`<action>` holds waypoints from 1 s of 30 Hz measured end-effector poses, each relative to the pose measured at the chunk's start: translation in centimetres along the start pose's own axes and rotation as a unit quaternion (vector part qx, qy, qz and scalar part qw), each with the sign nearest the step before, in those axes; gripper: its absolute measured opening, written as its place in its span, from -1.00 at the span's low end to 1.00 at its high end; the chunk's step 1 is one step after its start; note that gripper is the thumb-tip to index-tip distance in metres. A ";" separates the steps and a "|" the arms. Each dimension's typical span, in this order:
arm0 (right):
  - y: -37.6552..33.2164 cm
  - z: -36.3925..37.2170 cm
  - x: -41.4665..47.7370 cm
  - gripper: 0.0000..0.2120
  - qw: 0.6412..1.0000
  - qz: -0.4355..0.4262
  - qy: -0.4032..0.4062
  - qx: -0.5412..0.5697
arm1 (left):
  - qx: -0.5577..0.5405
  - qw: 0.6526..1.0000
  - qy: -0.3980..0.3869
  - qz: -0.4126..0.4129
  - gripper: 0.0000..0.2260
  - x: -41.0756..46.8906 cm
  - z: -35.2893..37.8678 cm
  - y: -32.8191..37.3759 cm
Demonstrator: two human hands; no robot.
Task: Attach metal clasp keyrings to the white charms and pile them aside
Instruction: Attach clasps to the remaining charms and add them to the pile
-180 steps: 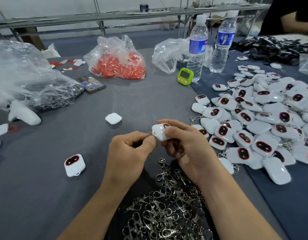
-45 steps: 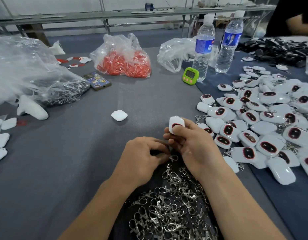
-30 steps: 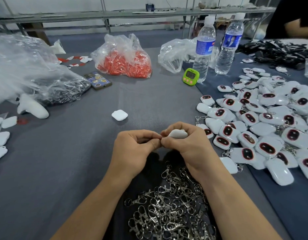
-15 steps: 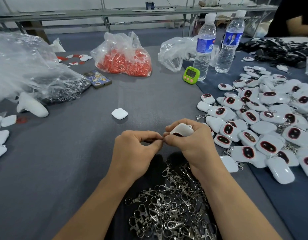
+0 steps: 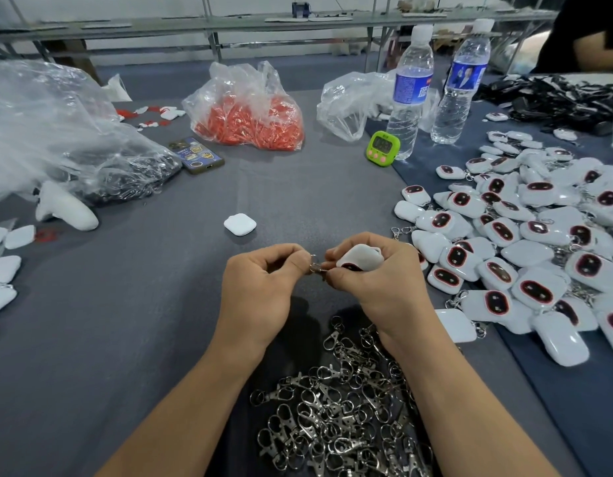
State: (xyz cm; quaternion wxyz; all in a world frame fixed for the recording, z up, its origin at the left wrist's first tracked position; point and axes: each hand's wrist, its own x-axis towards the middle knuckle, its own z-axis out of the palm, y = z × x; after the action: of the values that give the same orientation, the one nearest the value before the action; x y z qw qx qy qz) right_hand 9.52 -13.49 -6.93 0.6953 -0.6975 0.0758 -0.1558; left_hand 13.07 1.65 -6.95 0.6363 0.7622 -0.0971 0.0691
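My right hand [image 5: 377, 287] holds a white charm [image 5: 361, 257] tilted, its dark oval face turned down toward me. My left hand [image 5: 263, 284] pinches a small metal clasp keyring [image 5: 314, 267] right beside the charm, between the fingertips of both hands. A heap of loose metal clasp keyrings [image 5: 336, 414] lies on the grey table [image 5: 126, 339] just in front of me, under my forearms. A large pile of white charms with keyrings [image 5: 525, 249] spreads over the right side. One lone white charm [image 5: 240, 224] lies face down beyond my hands.
Two water bottles [image 5: 409, 87] and a green timer [image 5: 382, 148] stand at the back right. A bag of orange parts [image 5: 250, 115], a phone [image 5: 196, 155] and a big clear bag [image 5: 57, 139] lie left. White pieces [image 5: 2, 270] sit at the left edge. Another person sits far right.
My left hand rose from the keyring heap with a clasp and met my right hand. The charm in my right hand tipped from upright to tilted face down.
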 end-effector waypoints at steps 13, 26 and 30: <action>-0.2 0.4 -0.1 -0.85 0.995 0.004 -0.016 -0.098 | 0.181 0.976 -0.042 0.110 -0.86 -0.1 -0.2 -0.3; -0.3 0.1 -0.1 -0.86 0.998 0.034 -0.016 -0.058 | 0.062 0.996 -0.062 0.014 -0.82 -0.2 -0.5 0.1; -0.4 0.1 0.0 -0.85 0.998 0.039 -0.035 -0.041 | 0.042 0.997 -0.067 -0.004 -0.91 -0.3 -0.4 0.5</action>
State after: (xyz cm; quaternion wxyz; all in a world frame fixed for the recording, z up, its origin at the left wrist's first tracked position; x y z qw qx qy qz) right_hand 9.48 -13.34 -6.55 0.6739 -0.7270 0.0844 -0.1009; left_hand 12.65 2.03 -6.47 0.5960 0.7915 -0.1339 0.0194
